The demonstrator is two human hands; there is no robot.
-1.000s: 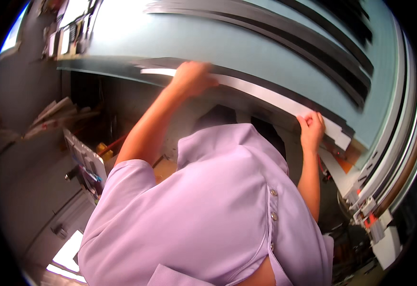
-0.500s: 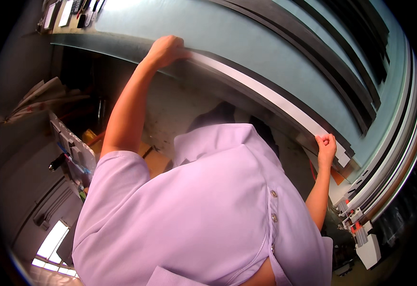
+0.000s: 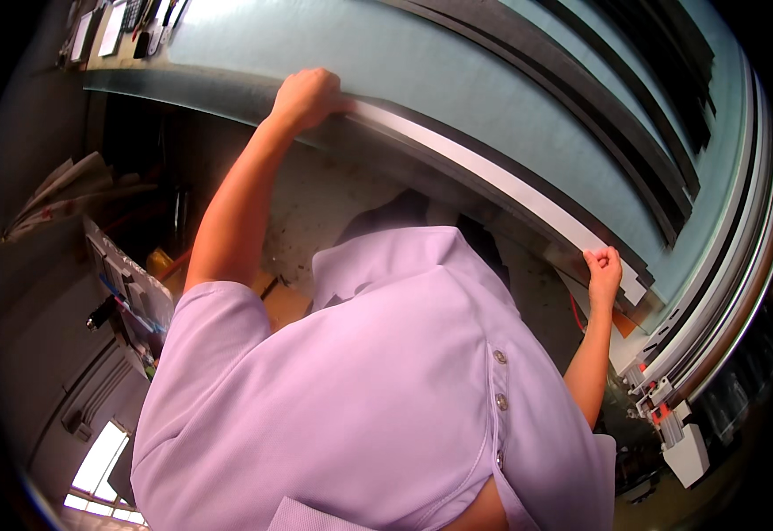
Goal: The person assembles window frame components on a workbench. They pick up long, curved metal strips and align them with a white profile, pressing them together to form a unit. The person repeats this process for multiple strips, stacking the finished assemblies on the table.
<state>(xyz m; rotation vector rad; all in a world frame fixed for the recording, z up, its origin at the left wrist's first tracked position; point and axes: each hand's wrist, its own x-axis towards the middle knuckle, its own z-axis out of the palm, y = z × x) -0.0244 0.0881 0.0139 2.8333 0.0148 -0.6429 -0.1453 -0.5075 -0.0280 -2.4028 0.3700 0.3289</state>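
Our right hand [image 3: 603,265] at three o'clock pinches the white strip [image 3: 484,166], which edges the surface [image 3: 254,53] toward our left hand [image 3: 309,99] at eleven, its grip hidden, so uneven pulling could skew it.

Open tabletop [image 3: 479,96] separates white strip [image 3: 498,179] from dark strips [image 3: 581,111].

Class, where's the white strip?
Head view, mostly right of centre: the white strip runs along the table edge from the left hand past the right hand.
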